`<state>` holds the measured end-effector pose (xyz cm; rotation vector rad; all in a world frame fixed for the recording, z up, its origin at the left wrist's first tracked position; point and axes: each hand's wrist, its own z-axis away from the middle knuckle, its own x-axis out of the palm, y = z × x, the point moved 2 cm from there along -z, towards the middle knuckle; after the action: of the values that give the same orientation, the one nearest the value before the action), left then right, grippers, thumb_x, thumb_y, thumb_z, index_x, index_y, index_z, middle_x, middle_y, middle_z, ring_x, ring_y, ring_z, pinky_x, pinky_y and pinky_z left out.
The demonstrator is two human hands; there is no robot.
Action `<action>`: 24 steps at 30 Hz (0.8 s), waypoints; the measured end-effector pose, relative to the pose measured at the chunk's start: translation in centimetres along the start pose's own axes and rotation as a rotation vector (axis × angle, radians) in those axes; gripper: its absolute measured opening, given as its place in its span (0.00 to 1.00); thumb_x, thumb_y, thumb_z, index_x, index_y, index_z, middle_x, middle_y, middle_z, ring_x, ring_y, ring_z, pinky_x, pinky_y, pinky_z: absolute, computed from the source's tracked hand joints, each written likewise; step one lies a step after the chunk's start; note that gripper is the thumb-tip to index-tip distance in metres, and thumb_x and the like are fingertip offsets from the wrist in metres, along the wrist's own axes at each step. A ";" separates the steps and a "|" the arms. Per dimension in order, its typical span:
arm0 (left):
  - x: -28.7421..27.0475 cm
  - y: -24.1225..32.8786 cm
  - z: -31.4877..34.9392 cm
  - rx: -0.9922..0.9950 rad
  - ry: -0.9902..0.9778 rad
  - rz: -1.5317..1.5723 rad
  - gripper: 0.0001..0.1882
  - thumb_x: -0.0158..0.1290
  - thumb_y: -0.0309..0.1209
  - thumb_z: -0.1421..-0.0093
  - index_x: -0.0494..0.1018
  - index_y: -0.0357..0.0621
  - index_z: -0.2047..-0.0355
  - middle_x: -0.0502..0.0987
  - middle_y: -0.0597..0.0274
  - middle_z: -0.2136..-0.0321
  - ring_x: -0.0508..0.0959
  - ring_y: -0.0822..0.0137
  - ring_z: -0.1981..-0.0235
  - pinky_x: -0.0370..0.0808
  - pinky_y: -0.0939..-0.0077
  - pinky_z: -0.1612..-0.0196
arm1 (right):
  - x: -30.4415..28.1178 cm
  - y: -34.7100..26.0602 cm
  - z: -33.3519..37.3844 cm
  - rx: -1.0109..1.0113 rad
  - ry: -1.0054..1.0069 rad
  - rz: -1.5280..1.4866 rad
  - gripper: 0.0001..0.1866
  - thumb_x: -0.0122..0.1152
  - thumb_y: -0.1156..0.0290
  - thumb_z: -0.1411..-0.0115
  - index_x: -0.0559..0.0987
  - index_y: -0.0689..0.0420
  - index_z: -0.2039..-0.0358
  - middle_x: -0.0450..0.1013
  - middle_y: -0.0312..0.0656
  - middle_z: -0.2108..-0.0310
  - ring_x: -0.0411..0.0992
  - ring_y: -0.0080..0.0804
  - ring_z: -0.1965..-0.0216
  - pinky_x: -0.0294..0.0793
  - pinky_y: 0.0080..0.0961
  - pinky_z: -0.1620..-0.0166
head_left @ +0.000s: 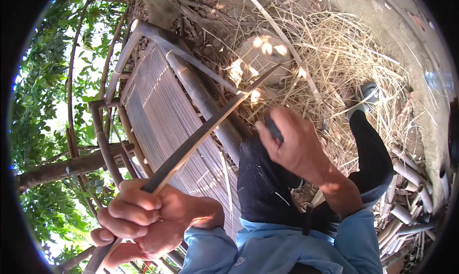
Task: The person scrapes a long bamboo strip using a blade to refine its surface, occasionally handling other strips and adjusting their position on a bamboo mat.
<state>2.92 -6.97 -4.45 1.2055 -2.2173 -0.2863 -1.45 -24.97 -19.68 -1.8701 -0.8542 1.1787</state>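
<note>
My left hand (148, 219) is closed around the lower part of a long split bamboo strip (198, 137), dark on its face and pale along one edge. The strip slants up and to the right, narrowing toward its far tip, and its lower end sticks out below my fist. Over my dark trouser leg, my right hand (299, 145) is curled around a small dark object (273, 129). Its fingers hide most of that object, and motion smears it, so its kind does not show. The right hand is apart from the strip.
A slatted bamboo bench (165, 102) stands to the left, with thick poles along its frame. Pale shavings (349, 49) cover the ground ahead, beside a stone (265, 59). Cut bamboo pieces (406, 209) are heaped at right near a wall (397, 30). A clear bottle (439, 81) lies there.
</note>
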 end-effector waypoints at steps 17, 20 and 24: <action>-0.5 0.6 1.2 -0.005 0.102 -0.032 0.20 0.43 0.46 0.30 0.59 0.47 0.76 0.56 0.68 0.85 0.53 0.74 0.86 0.52 0.76 0.83 | 2.2 -0.5 2.3 -0.092 -0.104 0.106 0.08 0.63 0.72 0.40 0.74 0.55 0.61 0.71 0.44 0.75 0.77 0.39 0.80 0.77 0.33 0.80; -0.6 0.8 1.3 0.010 0.069 -0.002 0.21 0.42 0.46 0.31 0.58 0.49 0.78 0.54 0.69 0.86 0.52 0.74 0.87 0.52 0.76 0.83 | 2.6 -1.0 3.4 -0.164 -0.082 0.047 0.06 0.62 0.72 0.38 0.74 0.57 0.65 0.73 0.50 0.75 0.76 0.44 0.77 0.76 0.37 0.78; -1.4 0.4 0.6 0.011 0.090 -0.077 0.22 0.44 0.49 0.30 0.59 0.48 0.75 0.56 0.72 0.83 0.51 0.76 0.85 0.51 0.79 0.82 | 3.3 7.3 2.1 0.111 -0.091 0.139 0.07 0.64 0.70 0.38 0.74 0.56 0.66 0.72 0.48 0.76 0.77 0.40 0.76 0.78 0.31 0.77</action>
<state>2.88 -5.66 -5.30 1.2865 -2.1017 -0.2461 -1.21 -25.25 -27.94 -1.8203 -0.7014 1.3771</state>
